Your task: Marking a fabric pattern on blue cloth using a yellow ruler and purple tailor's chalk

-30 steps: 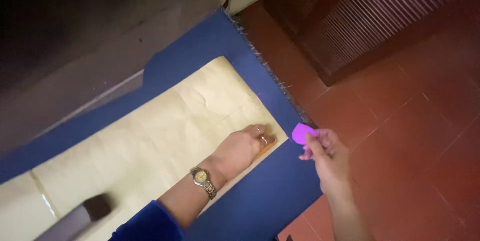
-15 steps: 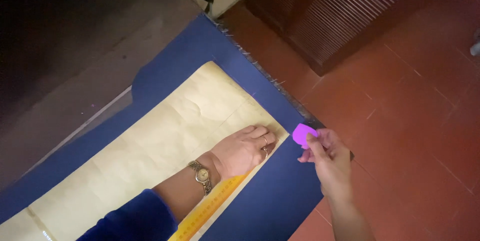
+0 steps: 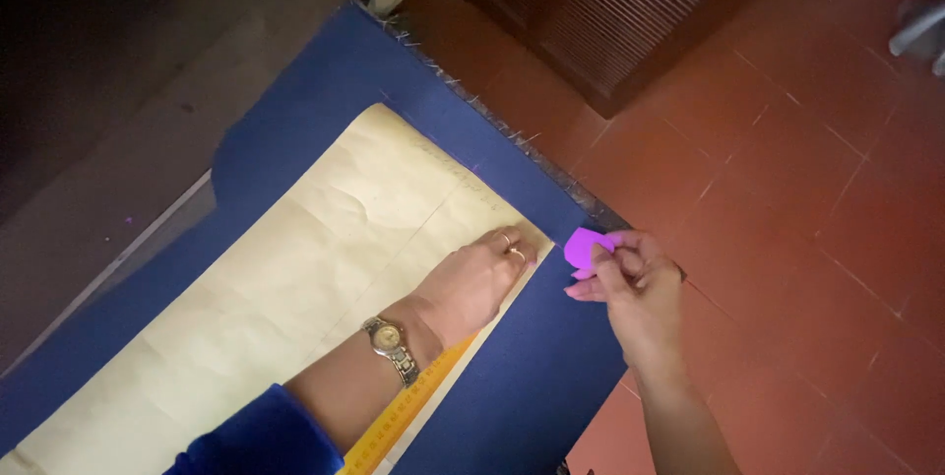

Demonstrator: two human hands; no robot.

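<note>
The red-brown tiled floor (image 3: 787, 190) fills the right side of the view, with a dark slatted wooden cabinet (image 3: 630, 12) standing at the top. The grey tabletop (image 3: 128, 140) shows at the upper left. Over it lies a large sheet of blue fabric (image 3: 325, 91), its frayed edge running diagonally down toward the right. On the fabric rests a long cream paper pattern (image 3: 295, 278), creased, with faint pencil lines along its far end.

A yellow ruler (image 3: 413, 411) lies along the lower edge of the paper, partly under the left forearm, which wears a blue sleeve (image 3: 256, 441) and a metal wristwatch (image 3: 389, 347). The left hand (image 3: 472, 278) is pressed flat, fingers together, on the end corner of the paper and the ruler, with rings on two fingers. It grips nothing; it only bears down.

The right hand (image 3: 630, 288) hovers just beside the left, over the edge of the blue fabric, its fingers pinched on a small purple piece of tailor's chalk (image 3: 583, 247). The chalk sits just beyond the corner of the paper, near the left fingertips but not touching them; whether its edge meets the fabric cannot be told.

Against half a second ago, the left hand has stayed on the same corner, and the right hand with the chalk has kept its place beside it. The view has shifted, so that more of the ruler and the cabinet now show.
</note>
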